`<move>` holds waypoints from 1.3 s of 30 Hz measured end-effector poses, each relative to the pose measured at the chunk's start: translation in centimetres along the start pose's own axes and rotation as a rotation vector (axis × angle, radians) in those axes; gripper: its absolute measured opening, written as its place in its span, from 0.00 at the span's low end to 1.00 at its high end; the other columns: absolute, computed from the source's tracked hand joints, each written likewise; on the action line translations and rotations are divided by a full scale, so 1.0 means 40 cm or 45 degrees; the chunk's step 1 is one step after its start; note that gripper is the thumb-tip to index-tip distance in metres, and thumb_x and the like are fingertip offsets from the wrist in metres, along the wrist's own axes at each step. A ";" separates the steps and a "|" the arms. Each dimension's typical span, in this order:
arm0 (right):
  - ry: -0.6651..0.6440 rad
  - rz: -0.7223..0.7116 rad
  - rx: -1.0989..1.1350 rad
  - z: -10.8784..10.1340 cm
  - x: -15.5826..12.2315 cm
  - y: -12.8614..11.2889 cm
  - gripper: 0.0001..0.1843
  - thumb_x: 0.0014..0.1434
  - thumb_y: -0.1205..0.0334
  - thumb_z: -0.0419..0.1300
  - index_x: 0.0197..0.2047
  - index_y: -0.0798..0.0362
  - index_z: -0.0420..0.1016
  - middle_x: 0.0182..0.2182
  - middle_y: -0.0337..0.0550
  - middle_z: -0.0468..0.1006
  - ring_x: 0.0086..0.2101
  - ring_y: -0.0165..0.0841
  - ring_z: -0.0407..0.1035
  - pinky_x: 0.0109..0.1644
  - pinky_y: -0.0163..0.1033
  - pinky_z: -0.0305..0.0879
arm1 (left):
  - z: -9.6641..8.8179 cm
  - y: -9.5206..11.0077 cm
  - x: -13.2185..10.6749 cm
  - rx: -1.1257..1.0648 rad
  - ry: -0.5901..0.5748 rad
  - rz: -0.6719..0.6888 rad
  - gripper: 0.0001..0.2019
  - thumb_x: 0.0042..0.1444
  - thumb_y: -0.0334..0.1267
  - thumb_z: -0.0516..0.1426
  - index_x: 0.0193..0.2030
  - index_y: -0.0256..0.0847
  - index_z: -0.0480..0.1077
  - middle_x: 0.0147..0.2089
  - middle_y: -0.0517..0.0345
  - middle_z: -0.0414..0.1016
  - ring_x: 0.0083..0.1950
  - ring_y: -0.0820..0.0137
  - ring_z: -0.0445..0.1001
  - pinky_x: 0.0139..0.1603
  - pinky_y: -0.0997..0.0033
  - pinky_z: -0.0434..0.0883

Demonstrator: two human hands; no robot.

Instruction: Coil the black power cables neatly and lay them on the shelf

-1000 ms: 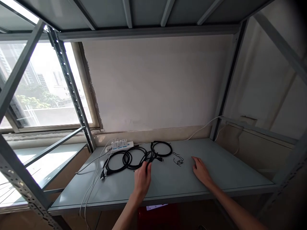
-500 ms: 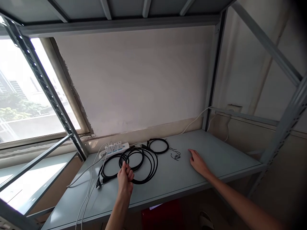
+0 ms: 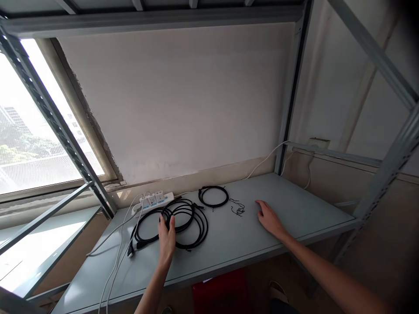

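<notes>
My left hand (image 3: 166, 239) is over the black coiled cables (image 3: 206, 233) on the desk. Its thumb and fingers are apart, and black strands show between and just beyond them; contact is hard to make out. These cables overlap in several loops, with plugs at the lower left. My right hand (image 3: 269, 218) rests low over the desk, index finger stretched out and thumb apart from it, holding nothing visible. Left of its fingertips lies a small heap of thin black ties (image 3: 238, 208). A separate, smaller coiled black cable (image 3: 228, 198) lies behind and left of the ties.
A white power strip (image 3: 168, 198) with plugs stands along the wall at the back left. White cords (image 3: 119, 255) run over the desk's left side and front edge. Metal frame posts (image 3: 292, 93) rise at the corners. A red object (image 3: 221, 294) is below the desk (image 3: 242, 244).
My left hand has gone from loosely closed to fingers apart. The overlapping coils have shifted slightly left, away from the single coil. My right hand stays nearly still, and the view has tilted down.
</notes>
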State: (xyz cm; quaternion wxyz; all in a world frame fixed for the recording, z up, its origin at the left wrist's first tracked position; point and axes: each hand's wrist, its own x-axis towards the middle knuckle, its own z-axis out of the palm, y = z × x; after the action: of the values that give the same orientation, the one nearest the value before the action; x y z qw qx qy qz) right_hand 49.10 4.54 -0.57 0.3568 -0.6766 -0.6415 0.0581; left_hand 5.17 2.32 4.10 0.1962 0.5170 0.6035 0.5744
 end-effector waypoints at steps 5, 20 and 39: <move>-0.003 0.008 -0.001 0.003 0.000 0.001 0.28 0.61 0.68 0.47 0.64 0.54 0.65 0.59 0.54 0.70 0.57 0.44 0.68 0.60 0.46 0.67 | -0.016 0.098 -0.023 0.430 0.032 0.432 0.29 0.69 0.55 0.48 0.72 0.49 0.58 0.73 0.44 0.54 0.74 0.50 0.54 0.68 0.47 0.60; 0.003 -0.021 -0.055 0.007 0.002 -0.004 0.26 0.60 0.71 0.47 0.60 0.53 0.68 0.56 0.53 0.73 0.56 0.43 0.69 0.59 0.46 0.67 | 0.023 0.027 -0.181 0.916 -0.722 0.757 0.16 0.73 0.44 0.42 0.39 0.43 0.66 0.40 0.52 0.74 0.42 0.62 0.73 0.44 0.64 0.65; -0.005 -0.106 -0.117 -0.005 -0.011 -0.021 0.24 0.61 0.72 0.48 0.58 0.53 0.71 0.54 0.53 0.75 0.54 0.45 0.69 0.58 0.47 0.68 | -0.072 0.047 -0.149 0.848 -0.879 0.815 0.06 0.65 0.43 0.55 0.41 0.43 0.69 0.48 0.54 0.71 0.50 0.62 0.71 0.50 0.65 0.66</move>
State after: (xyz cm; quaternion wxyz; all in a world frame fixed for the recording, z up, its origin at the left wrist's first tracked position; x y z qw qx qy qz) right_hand 48.43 3.99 -0.12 0.3261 -0.6649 -0.6718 0.0148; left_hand 5.83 -4.51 4.40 0.0247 0.8653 0.4663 0.1822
